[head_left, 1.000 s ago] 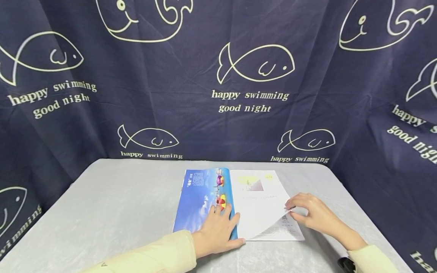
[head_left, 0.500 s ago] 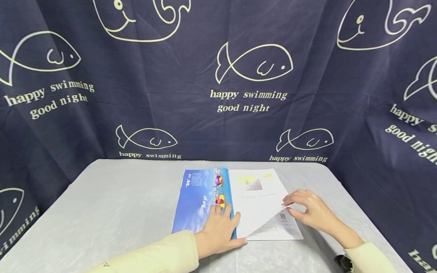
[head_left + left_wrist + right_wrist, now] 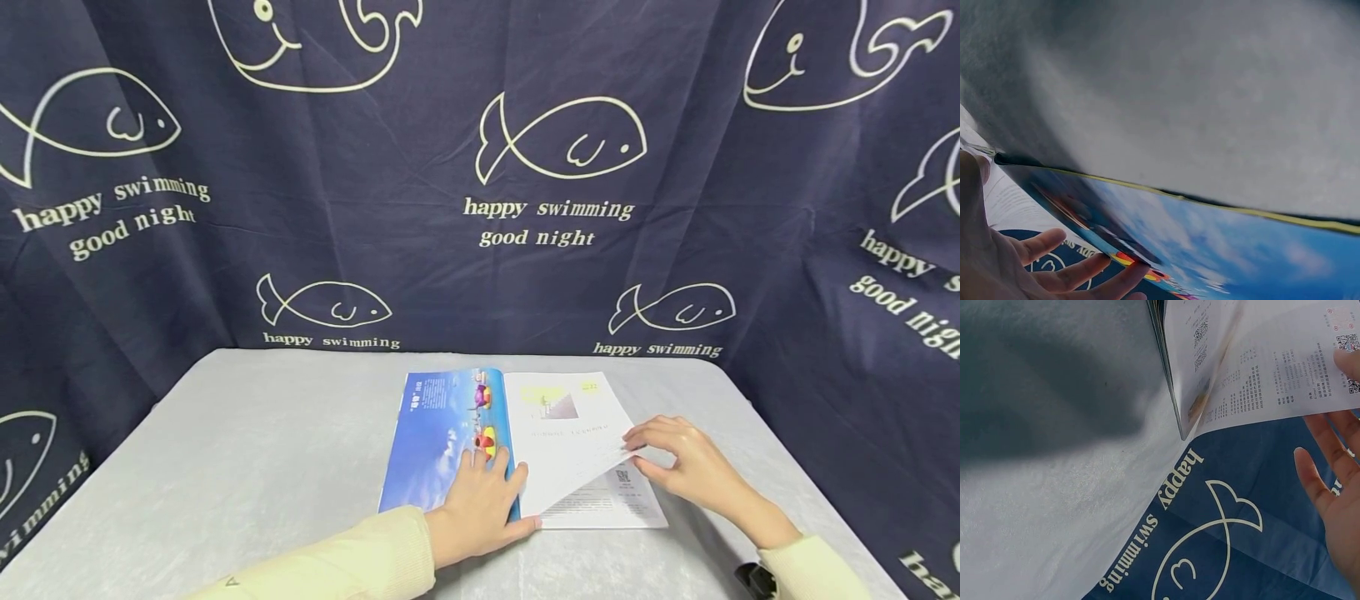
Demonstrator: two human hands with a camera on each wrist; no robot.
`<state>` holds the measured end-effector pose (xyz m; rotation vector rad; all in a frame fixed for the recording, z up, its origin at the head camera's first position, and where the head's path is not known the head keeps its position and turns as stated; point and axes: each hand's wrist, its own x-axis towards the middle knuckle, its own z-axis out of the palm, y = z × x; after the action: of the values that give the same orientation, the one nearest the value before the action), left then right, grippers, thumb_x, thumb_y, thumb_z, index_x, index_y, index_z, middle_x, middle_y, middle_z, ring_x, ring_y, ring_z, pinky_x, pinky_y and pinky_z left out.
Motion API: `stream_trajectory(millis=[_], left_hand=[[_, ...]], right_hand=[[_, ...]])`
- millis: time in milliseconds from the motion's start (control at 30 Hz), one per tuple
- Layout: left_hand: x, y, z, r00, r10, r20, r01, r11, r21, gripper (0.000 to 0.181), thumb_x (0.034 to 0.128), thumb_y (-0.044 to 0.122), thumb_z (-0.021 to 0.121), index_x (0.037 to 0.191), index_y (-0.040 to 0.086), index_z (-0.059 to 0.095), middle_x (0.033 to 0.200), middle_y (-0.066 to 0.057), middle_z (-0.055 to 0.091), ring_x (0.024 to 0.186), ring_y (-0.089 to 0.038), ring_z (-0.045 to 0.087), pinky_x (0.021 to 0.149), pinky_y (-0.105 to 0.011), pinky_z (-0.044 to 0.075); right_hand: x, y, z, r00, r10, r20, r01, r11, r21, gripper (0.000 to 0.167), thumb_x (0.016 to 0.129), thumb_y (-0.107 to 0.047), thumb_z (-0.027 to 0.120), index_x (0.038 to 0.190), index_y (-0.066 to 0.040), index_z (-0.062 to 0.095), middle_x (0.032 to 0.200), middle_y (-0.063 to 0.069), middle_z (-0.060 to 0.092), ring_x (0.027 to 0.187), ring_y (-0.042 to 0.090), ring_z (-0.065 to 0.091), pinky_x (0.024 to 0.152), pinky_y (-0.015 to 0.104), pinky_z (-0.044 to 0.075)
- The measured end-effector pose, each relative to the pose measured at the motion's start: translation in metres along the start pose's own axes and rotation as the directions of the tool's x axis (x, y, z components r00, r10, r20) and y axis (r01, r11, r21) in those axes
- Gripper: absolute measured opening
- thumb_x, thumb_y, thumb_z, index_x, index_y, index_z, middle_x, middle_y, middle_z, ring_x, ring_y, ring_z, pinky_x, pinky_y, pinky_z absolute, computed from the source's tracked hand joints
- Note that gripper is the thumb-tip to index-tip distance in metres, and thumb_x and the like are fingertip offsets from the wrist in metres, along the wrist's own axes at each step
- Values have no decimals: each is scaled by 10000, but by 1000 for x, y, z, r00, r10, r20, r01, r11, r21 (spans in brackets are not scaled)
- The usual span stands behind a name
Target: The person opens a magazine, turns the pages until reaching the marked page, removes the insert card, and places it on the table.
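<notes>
An open magazine [image 3: 420, 462] lies on the table in the head view, with a blue picture page on its left side. My left hand [image 3: 476, 510] rests across the blue page by the spine, fingers spread and thumb reaching over the lower edge. At the right side, my right hand [image 3: 686, 457] pinches the lower outer corner of a white page [image 3: 562, 467], lifted and curled back. Beneath it shows a printed page [image 3: 633, 504] with a QR code. The right wrist view shows the raised page's printed underside [image 3: 1272, 369], with the thumb on its face and fingers behind.
A grey cloth-covered table [image 3: 247, 450] extends around the magazine. Behind and at both sides hangs a dark blue curtain [image 3: 435, 275] printed with fish and lettering. A black band [image 3: 756, 579] sits at the right wrist.
Over the last second the right hand has shifted slightly left and up with the page corner, so more of the page beneath shows. The left hand stays nearly still.
</notes>
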<state>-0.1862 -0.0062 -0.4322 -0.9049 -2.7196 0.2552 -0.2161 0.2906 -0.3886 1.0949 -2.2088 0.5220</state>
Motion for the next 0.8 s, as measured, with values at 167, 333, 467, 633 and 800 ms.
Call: stream_trajectory(millis=[167, 333, 467, 633, 800], left_hand=[[0, 0, 1, 1000, -1, -18, 1, 1000, 6, 686, 818, 730, 301, 1237, 213, 467, 1136, -81, 537, 971, -308, 554, 771, -456, 405], [0, -1, 0, 1000, -1, -27, 1, 1000, 1, 674, 817, 722, 323, 1239, 216, 465, 1136, -76, 537, 963, -304, 551, 772, -453, 409], [0, -2, -1, 1000, -1, -28, 1, 1000, -13, 664, 822, 709, 339, 1251, 217, 461, 1143, -72, 539, 972, -309, 552, 763, -458, 417], [-1, -3, -1, 1000, -4, -30, 3, 999, -35, 660, 824, 691, 368, 1273, 215, 453, 1183, -70, 534, 1005, -305, 537, 771, -465, 427], [-2, -4, 0, 999, 4, -38, -6, 999, -54, 669, 829, 682, 372, 1303, 214, 438, 1212, -76, 531, 1034, -310, 537, 771, -467, 434]], right_hand=[[0, -2, -3, 998, 62, 17, -61, 996, -64, 324, 592, -85, 768, 897, -154, 680, 903, -57, 675, 845, 103, 591, 803, 224, 369], [-1, -1, -6, 993, 116, 24, -113, 986, -122, 414, 603, -138, 779, 999, -112, 663, 980, -27, 674, 914, 118, 581, 838, 252, 373], [-2, -1, -7, 990, 143, 15, -140, 980, -143, 474, 597, -143, 787, 1046, -96, 644, 1028, -24, 661, 934, 136, 581, 823, 266, 387], [-3, 0, -7, 987, 163, 12, -159, 974, -163, 503, 595, -150, 791, 1070, -109, 630, 1050, -34, 652, 893, 116, 584, 779, 244, 403], [-4, -1, -7, 987, 158, 27, -152, 976, -155, 496, 596, -142, 791, 1063, -103, 629, 1025, -22, 659, 828, 120, 595, 746, 218, 416]])
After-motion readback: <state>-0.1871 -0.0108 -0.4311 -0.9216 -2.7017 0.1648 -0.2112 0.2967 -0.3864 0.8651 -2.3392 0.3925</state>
